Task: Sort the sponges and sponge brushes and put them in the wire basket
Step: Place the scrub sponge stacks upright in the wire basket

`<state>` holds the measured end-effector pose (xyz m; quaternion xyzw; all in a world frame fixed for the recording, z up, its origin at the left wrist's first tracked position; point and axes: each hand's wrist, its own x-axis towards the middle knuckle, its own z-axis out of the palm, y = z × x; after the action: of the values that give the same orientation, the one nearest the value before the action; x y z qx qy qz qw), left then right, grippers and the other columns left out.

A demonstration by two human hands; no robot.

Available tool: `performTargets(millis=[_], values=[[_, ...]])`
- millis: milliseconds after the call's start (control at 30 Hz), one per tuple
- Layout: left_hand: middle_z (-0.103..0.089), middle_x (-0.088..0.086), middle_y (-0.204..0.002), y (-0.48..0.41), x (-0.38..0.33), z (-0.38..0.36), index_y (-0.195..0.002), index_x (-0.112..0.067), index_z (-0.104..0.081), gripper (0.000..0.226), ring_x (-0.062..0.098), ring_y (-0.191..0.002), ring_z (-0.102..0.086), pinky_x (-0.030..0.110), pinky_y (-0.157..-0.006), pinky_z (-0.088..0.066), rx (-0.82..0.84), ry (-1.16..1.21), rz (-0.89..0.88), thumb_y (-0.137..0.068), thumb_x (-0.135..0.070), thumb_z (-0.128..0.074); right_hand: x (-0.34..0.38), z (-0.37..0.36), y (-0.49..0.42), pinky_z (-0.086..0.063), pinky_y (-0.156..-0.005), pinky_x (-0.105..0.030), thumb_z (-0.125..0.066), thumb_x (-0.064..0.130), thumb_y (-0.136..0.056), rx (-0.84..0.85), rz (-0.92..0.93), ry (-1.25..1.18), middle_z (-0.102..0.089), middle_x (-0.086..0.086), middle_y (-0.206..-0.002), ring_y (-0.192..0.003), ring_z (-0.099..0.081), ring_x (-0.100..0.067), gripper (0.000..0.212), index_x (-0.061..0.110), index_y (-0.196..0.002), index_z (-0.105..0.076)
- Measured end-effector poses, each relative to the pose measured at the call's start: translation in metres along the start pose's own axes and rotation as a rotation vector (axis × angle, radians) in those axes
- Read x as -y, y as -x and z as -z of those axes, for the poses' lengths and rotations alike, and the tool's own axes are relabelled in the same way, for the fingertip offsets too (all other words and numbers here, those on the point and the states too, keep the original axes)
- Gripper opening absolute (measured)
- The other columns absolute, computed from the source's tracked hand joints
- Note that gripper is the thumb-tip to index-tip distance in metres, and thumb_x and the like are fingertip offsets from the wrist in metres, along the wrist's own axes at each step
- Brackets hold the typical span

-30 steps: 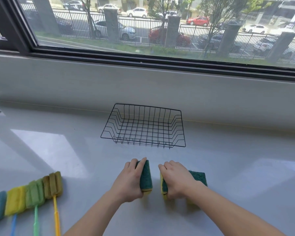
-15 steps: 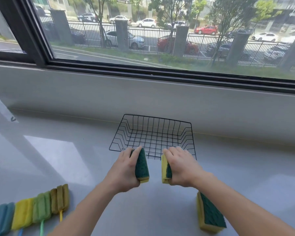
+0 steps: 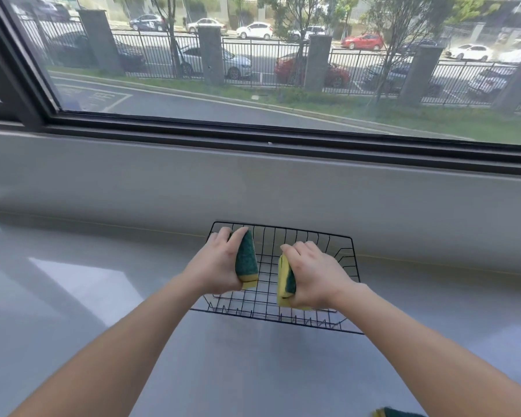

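A green-and-yellow rectangular sponge [image 3: 400, 413] lies on the smooth grey worktop [image 3: 253, 371] at the bottom edge of the view, cut off by the frame. Both bare forearms extend forward over the worktop.

The left hand [image 3: 220, 263] is closed around the left sponge [image 3: 247, 260], a green scouring pad on a yellow foam base. It holds this sponge on edge, with the green face turned toward the other hand.

The right hand [image 3: 316, 276] is closed around the right sponge [image 3: 285, 278], of the same type and also on edge.

Both held sponges are above the inside of the black wire basket [image 3: 265, 293], apart from each other. Contact with the basket floor cannot be determined.

The basket stands on the worktop, near the grey wall upstand [image 3: 253, 188]. Above it is a dark-framed window [image 3: 283, 139], with a road, a railing and parked cars beyond
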<state>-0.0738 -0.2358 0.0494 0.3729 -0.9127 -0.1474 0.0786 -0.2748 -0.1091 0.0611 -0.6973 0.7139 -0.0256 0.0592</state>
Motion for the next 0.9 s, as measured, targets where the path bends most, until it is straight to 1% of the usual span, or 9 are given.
performTargets(millis=[167, 233, 333, 467, 533, 633, 700, 800, 900], values=[[-0.045, 0.003, -0.123, -0.048, 0.021, -0.02, -0.148, -0.027, -0.02, 0.113, 0.027, -0.106, -0.049, 0.038, -0.092, -0.044, 0.105, -0.169, -0.075, -0.052, -0.049, -0.075, -0.015, -0.015, -0.036, -0.051, -0.09, -0.041, -0.07, 0.058, -0.062, 0.043, -0.003, 0.006, -0.047, -0.003, -0.126, -0.118, -0.04, -0.025, 0.103, 0.015, -0.147, -0.028], [-0.046, 0.003, -0.124, -0.061, 0.03, -0.029, -0.148, -0.027, -0.018, 0.113, 0.028, -0.107, -0.05, 0.04, -0.097, -0.042, 0.14, -0.239, -0.128, -0.053, -0.054, -0.073, -0.018, -0.022, -0.048, -0.051, -0.09, -0.041, -0.07, 0.059, -0.062, 0.049, -0.001, 0.005, -0.048, -0.004, -0.126, -0.118, -0.04, -0.025, 0.103, 0.015, -0.146, -0.029], [-0.047, 0.005, -0.126, -0.076, 0.044, -0.04, -0.149, -0.027, -0.015, 0.112, 0.031, -0.11, -0.051, 0.044, -0.103, -0.039, 0.177, -0.305, -0.179, -0.054, -0.055, -0.068, -0.024, -0.034, -0.065, -0.051, -0.091, -0.042, -0.071, 0.056, -0.062, 0.053, -0.012, -0.014, -0.048, -0.005, -0.127, -0.12, -0.04, -0.026, 0.102, 0.015, -0.146, -0.029], [-0.047, 0.006, -0.128, -0.083, 0.057, -0.057, -0.15, -0.027, -0.014, 0.111, 0.033, -0.111, -0.052, 0.051, -0.104, -0.036, 0.18, -0.353, -0.195, -0.059, -0.059, -0.068, -0.03, -0.046, -0.084, -0.052, -0.09, -0.044, -0.073, 0.057, -0.063, 0.048, -0.014, -0.024, -0.05, -0.005, -0.127, -0.121, -0.042, -0.026, 0.098, 0.016, -0.142, -0.033], [-0.046, 0.006, -0.13, -0.084, 0.062, -0.066, -0.15, -0.028, -0.013, 0.112, 0.034, -0.113, -0.051, 0.057, -0.108, -0.031, 0.163, -0.36, -0.203, -0.06, -0.063, -0.068, -0.03, -0.051, -0.093, -0.052, -0.091, -0.046, -0.072, 0.059, -0.064, 0.05, -0.015, -0.03, -0.05, -0.006, -0.127, -0.121, -0.043, -0.027, 0.097, 0.016, -0.142, -0.033], [-0.04, 0.007, -0.141, -0.084, 0.068, -0.073, -0.151, -0.029, -0.013, 0.115, 0.034, -0.128, -0.042, 0.067, -0.112, -0.021, 0.144, -0.332, -0.154, -0.057, -0.063, -0.069, -0.027, -0.059, -0.104, -0.053, -0.092, -0.046, -0.073, 0.058, -0.066, 0.043, 0.006, -0.026, -0.049, -0.007, -0.13, -0.123, -0.043, -0.028, 0.099, 0.015, -0.145, -0.031], [-0.033, 0.008, -0.15, -0.082, 0.073, -0.075, -0.152, -0.029, -0.013, 0.12, 0.032, -0.137, -0.031, 0.069, -0.112, -0.019, 0.121, -0.333, -0.123, -0.054, -0.067, -0.071, -0.023, -0.065, -0.11, -0.053, -0.089, -0.044, -0.074, 0.055, -0.067, 0.046, 0.021, -0.016, -0.049, -0.008, -0.131, -0.124, -0.043, -0.028, 0.099, 0.013, -0.146, -0.031], [-0.023, 0.01, -0.156, -0.077, 0.08, -0.073, -0.154, -0.03, -0.007, 0.129, 0.032, -0.143, -0.021, 0.067, -0.112, -0.021, 0.08, -0.299, -0.086, -0.05, -0.07, -0.072, -0.018, -0.071, -0.117, -0.054, -0.089, -0.044, -0.074, 0.053, -0.068, 0.045, 0.009, -0.009, -0.048, -0.008, -0.131, -0.124, -0.042, -0.029, 0.097, 0.014, -0.146, -0.03], [-0.015, 0.009, -0.159, -0.069, 0.089, -0.07, -0.155, -0.032, -0.004, 0.13, 0.033, -0.146, -0.014, 0.06, -0.114, -0.025, 0.067, -0.198, -0.045, -0.05, -0.076, -0.068, -0.016, -0.076, -0.12, -0.051, -0.099, -0.048, -0.076, 0.053, -0.066, 0.03, 0.012, -0.04, -0.036, -0.008, -0.144, -0.135, -0.032, -0.03, 0.108, 0.016, -0.151, -0.021]])
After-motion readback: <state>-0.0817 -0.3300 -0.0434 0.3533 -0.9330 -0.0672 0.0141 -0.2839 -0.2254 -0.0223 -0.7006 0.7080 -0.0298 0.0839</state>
